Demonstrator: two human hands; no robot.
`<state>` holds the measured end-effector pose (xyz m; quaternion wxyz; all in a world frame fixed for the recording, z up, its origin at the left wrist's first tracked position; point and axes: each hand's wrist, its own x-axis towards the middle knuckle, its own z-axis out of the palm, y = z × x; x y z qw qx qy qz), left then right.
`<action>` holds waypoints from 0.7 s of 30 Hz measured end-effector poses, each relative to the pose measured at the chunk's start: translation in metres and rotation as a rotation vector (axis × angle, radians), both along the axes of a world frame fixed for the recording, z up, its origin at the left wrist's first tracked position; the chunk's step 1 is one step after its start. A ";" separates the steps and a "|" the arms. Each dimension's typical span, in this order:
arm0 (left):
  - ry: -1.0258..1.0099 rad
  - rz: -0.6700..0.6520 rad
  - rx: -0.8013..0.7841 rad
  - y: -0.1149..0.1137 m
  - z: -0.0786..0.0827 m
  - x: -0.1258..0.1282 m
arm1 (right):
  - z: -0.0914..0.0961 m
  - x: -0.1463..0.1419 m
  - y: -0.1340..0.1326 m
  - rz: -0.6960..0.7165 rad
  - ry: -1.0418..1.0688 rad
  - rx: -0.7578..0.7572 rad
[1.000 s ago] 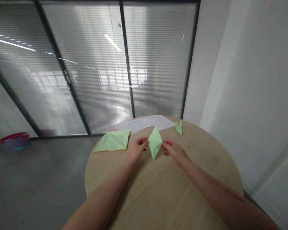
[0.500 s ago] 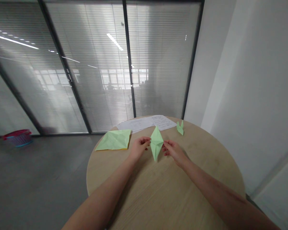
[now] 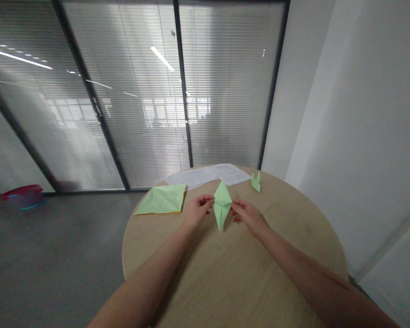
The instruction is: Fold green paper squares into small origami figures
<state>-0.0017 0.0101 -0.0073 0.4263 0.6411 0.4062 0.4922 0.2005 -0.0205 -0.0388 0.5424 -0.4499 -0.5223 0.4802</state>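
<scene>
A light green folded paper (image 3: 222, 202), shaped like a long diamond with a crease across its middle and a slit down the lower half, is held between my two hands over the table. My left hand (image 3: 200, 208) pinches its left corner between thumb and fingers. On the opposite side, my right hand (image 3: 246, 214) grips the right corner the same way, with the other fingers curled beneath. Beyond my right hand, a small green origami figure (image 3: 256, 182) with upright points stands on the table.
The round wooden table (image 3: 246, 282) carries a stack of green paper sheets (image 3: 163, 199) with a yellow edge at left. Printed white papers (image 3: 205, 175) lie along its far side. A red and blue basket (image 3: 25, 198) sits on the floor at far left. Glass partitions and a white wall stand close behind.
Almost nothing differs. Both hands keep hold of the folded paper in the same pose, and the whole view has shifted very slightly.
</scene>
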 end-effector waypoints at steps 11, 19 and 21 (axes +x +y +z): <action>-0.005 0.007 0.009 0.000 0.000 -0.001 | 0.002 -0.001 0.000 -0.019 -0.034 0.018; 0.001 0.019 0.037 0.003 -0.003 -0.001 | -0.003 -0.001 0.002 0.000 -0.139 0.057; 0.001 0.018 0.038 0.003 -0.002 -0.001 | -0.004 -0.001 0.003 -0.002 -0.144 0.063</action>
